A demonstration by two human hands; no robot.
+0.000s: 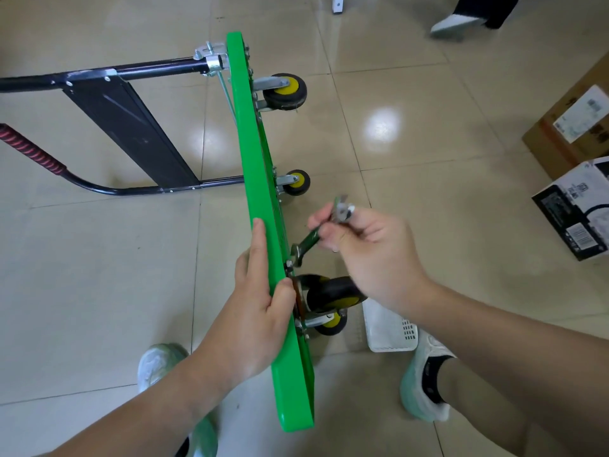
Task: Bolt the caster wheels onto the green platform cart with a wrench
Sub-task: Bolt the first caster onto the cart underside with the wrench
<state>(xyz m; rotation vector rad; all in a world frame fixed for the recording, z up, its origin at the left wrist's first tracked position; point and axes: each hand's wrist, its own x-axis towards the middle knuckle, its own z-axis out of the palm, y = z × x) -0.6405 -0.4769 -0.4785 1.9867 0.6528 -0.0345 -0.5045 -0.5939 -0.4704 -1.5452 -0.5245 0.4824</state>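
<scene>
While the cart stands on its long edge on the floor, the left grip is clamped over its top rim. The right grip is closed round the wrench, whose head sits on a bolt just above the near casters. All four wheels look mounted, far casters included, so probably only tightening remains; there is open room right of the wrench, though a basket lies near the right foot and boxes stand well apart.
</scene>
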